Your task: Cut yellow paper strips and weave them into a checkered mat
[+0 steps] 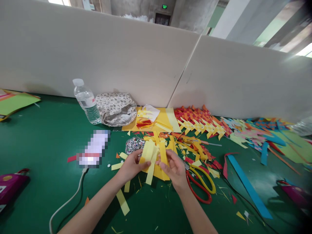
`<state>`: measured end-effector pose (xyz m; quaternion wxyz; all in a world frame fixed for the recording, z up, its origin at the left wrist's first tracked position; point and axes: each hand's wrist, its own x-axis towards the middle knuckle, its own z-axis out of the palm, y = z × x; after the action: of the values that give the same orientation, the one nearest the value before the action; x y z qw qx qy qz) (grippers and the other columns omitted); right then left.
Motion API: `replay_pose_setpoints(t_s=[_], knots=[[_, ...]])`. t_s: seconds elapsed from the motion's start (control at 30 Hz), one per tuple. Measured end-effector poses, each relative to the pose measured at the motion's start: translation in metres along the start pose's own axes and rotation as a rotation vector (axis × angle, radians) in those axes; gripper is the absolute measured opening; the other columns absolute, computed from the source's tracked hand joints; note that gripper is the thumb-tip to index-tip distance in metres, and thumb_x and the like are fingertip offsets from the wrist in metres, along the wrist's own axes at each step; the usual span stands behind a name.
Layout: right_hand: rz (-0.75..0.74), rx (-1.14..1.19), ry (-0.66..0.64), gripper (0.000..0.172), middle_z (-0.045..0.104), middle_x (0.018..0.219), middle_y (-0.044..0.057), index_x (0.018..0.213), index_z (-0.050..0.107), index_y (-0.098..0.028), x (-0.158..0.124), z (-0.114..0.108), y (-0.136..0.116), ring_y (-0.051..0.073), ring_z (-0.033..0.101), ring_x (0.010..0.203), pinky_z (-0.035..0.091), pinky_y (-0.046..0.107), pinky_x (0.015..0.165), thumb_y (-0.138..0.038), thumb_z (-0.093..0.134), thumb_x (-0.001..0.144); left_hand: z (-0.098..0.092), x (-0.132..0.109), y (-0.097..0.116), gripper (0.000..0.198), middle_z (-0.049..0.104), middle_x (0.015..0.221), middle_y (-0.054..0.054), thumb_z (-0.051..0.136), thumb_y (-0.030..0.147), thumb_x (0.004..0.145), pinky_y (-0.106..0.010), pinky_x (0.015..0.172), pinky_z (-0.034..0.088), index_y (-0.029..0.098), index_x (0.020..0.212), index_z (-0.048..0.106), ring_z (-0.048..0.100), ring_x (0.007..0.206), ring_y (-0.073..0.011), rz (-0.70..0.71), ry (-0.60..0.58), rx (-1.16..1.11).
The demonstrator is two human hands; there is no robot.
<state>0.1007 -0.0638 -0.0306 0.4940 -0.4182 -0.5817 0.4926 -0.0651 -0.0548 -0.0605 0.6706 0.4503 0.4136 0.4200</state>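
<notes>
Both my hands meet over the green table, holding a bundle of yellow paper strips. My left hand pinches the pale yellow strips from the left, thumb on top. My right hand grips the darker yellow strips from the right, fingers curled round them. Loose ends of the strips hang down between the hands. A small pile of googly eyes lies just behind my left hand.
Scissors with red and yellow handles lie right of my right hand. Woven paper fish line the back wall. A water bottle, a patterned cloth bag, a blue strip and a white cable also lie on the table.
</notes>
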Motion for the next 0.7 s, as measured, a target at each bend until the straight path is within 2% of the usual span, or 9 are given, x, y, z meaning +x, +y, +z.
replay_pose_setpoints(t_s=[0.1,0.2,0.33,0.43,0.57,0.7], knots=[[-0.028,-0.060,0.280,0.020,0.059,0.076,0.003,0.090,0.059,-0.019,0.002,-0.002,0.005,0.019,0.059,0.069,0.050,0.032,0.063,-0.028,0.062,0.072,0.002,-0.004,-0.003,0.050,0.055,0.064,0.001,0.065,0.031,0.065,-0.024,0.052,0.040,0.017,0.112,0.050,0.052,0.057,-0.0149,-0.004,0.024,0.208],[-0.017,-0.182,0.402,0.026,0.062,0.087,0.007,0.096,0.057,-0.018,0.002,-0.003,0.011,0.022,0.058,0.079,0.049,0.036,0.069,-0.028,0.060,0.073,0.004,-0.008,-0.004,0.057,0.039,0.057,0.007,0.065,0.031,0.064,-0.021,0.045,0.029,0.018,0.116,0.048,0.039,0.050,-0.0108,-0.007,0.038,0.435],[-0.082,-0.338,0.326,0.030,0.060,0.098,0.009,0.103,0.053,-0.018,0.001,-0.003,0.015,0.024,0.056,0.091,0.046,0.041,0.080,-0.022,0.057,0.073,0.008,-0.013,0.000,0.063,0.030,0.053,0.010,0.061,0.026,0.067,-0.021,0.043,0.020,0.018,0.125,0.038,0.029,0.047,-0.0089,-0.011,-0.086,0.521],[-0.114,-0.443,0.271,0.029,0.059,0.095,0.008,0.102,0.053,-0.019,0.000,-0.001,0.015,0.024,0.056,0.088,0.047,0.040,0.078,-0.020,0.057,0.073,0.009,-0.014,0.004,0.067,0.028,0.050,0.011,0.060,0.024,0.068,-0.021,0.042,0.018,0.020,0.129,0.032,0.026,0.045,-0.0086,-0.024,-0.143,0.527],[-0.183,-0.528,0.260,0.030,0.057,0.090,0.007,0.101,0.052,-0.020,-0.001,0.001,0.010,0.023,0.056,0.080,0.048,0.037,0.071,-0.021,0.058,0.072,0.009,-0.015,0.004,0.069,0.029,0.049,0.011,0.059,0.024,0.069,-0.020,0.042,0.018,0.022,0.131,0.029,0.026,0.044,-0.0083,-0.031,-0.149,0.532],[-0.218,-0.521,0.136,0.039,0.054,0.095,0.008,0.109,0.049,-0.020,-0.002,0.003,0.006,0.022,0.055,0.081,0.048,0.036,0.070,-0.023,0.059,0.071,0.008,-0.013,0.000,0.068,0.030,0.050,0.011,0.059,0.022,0.068,-0.020,0.041,0.019,0.019,0.130,0.031,0.027,0.044,-0.0082,-0.013,-0.117,0.540]])
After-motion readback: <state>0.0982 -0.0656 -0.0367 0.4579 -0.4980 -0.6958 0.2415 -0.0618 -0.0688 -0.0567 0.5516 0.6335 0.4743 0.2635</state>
